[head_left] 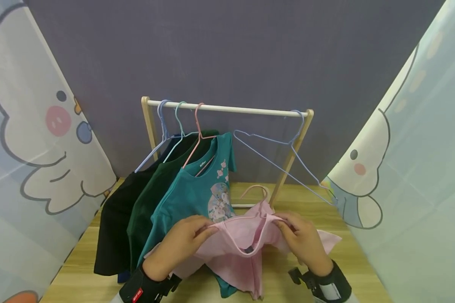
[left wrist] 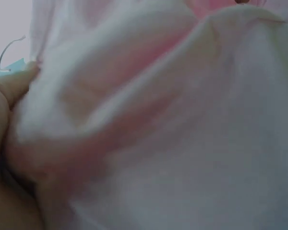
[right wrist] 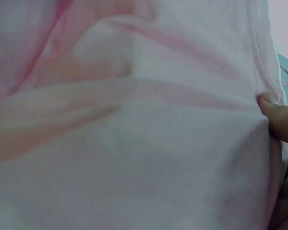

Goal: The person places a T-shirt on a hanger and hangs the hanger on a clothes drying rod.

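Observation:
A pink shirt (head_left: pixel 236 269) hangs between the two hands, its round neckline facing up with a dark label inside. My left hand (head_left: pixel 183 244) pinches the cloth beside the neckline on the left, while my right hand (head_left: pixel 303 240) pinches it on the other side. A pale pink hanger (head_left: pixel 258 187) shows its hook just behind the shirt; the rest of it is hidden. Pink cloth (left wrist: pixel 182 143) fills most of the left wrist view, with thumb and finger at its left edge. In the right wrist view, the thumb presses the cloth (right wrist: pixel 182 158) near a stitched seam.
Behind the shirt stands a rack with a white rail (head_left: pixel 235 109). On its left hang a teal shirt (head_left: pixel 191 189), a dark green garment (head_left: pixel 144 210) and a black garment (head_left: pixel 113 235). A bare blue hanger (head_left: pixel 277 170) is at the right end. Printed curtains flank the wooden table (head_left: pixel 349 273).

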The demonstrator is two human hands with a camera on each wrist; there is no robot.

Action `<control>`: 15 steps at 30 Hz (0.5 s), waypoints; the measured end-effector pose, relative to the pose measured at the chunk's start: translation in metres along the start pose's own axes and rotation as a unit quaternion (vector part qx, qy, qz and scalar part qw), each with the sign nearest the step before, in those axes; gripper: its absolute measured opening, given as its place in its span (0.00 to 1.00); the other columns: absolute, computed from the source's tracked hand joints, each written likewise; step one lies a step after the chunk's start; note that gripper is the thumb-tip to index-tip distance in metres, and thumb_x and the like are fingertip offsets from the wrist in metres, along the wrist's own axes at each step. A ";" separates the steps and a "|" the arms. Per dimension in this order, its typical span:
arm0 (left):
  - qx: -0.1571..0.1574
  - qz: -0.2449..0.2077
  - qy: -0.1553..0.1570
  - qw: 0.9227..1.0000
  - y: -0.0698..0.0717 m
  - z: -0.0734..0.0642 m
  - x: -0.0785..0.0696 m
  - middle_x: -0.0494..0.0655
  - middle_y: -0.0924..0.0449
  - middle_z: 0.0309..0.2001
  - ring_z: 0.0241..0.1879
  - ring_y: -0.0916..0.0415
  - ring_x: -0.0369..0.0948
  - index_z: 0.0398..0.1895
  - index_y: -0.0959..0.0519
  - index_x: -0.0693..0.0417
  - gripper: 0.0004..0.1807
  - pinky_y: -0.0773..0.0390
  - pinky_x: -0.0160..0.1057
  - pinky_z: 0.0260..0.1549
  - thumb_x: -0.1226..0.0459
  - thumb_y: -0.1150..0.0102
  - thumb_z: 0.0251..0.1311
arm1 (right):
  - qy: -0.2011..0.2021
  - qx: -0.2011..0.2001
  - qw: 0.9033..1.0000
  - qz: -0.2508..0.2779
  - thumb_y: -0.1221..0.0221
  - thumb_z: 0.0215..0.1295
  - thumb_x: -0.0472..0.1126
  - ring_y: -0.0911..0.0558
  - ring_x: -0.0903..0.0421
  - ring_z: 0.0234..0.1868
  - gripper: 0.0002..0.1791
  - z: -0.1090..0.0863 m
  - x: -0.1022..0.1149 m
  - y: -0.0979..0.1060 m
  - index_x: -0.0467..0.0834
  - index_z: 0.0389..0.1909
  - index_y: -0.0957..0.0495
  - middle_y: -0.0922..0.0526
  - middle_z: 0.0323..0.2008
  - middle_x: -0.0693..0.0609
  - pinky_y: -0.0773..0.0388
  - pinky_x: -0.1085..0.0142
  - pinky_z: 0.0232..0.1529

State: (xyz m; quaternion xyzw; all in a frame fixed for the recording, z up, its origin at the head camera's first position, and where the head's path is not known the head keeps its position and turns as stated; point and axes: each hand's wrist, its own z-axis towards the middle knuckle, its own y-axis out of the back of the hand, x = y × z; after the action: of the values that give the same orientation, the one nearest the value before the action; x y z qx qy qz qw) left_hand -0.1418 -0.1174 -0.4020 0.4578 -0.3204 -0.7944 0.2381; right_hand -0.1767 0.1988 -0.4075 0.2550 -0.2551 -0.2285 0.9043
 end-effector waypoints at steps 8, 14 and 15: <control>-0.043 -0.011 0.014 0.999 0.006 -0.006 0.002 0.26 0.30 0.21 0.22 0.33 0.28 0.31 0.23 0.28 0.08 0.30 0.31 0.19 0.43 0.50 0.61 | -0.012 0.003 0.999 -0.033 0.35 0.51 0.32 0.21 0.64 0.33 0.14 0.007 -0.005 0.019 0.49 0.39 0.18 0.15 0.34 0.54 0.24 0.75 0.31; -0.072 -0.010 0.011 0.997 0.011 -0.008 0.007 0.25 0.27 0.24 0.25 0.32 0.29 0.35 0.22 0.29 0.08 0.29 0.31 0.21 0.44 0.48 0.61 | -0.024 0.004 0.999 -0.043 0.34 0.50 0.31 0.24 0.64 0.29 0.14 0.003 -0.012 0.031 0.47 0.38 0.18 0.15 0.34 0.52 0.26 0.75 0.28; -0.069 -0.010 0.012 0.997 0.011 -0.008 0.007 0.25 0.27 0.25 0.25 0.32 0.28 0.35 0.21 0.29 0.09 0.28 0.31 0.22 0.44 0.48 0.60 | -0.022 0.005 0.999 -0.041 0.34 0.50 0.31 0.24 0.64 0.29 0.13 0.002 -0.013 0.032 0.47 0.38 0.18 0.15 0.33 0.52 0.26 0.75 0.28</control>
State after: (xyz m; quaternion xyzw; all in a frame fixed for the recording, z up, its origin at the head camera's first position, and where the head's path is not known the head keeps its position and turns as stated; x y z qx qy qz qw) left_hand -0.1372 -0.1321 -0.4011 0.4528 -0.2572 -0.8114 0.2655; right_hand -0.1790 0.2291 -0.3919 0.2642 -0.2654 -0.2697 0.8871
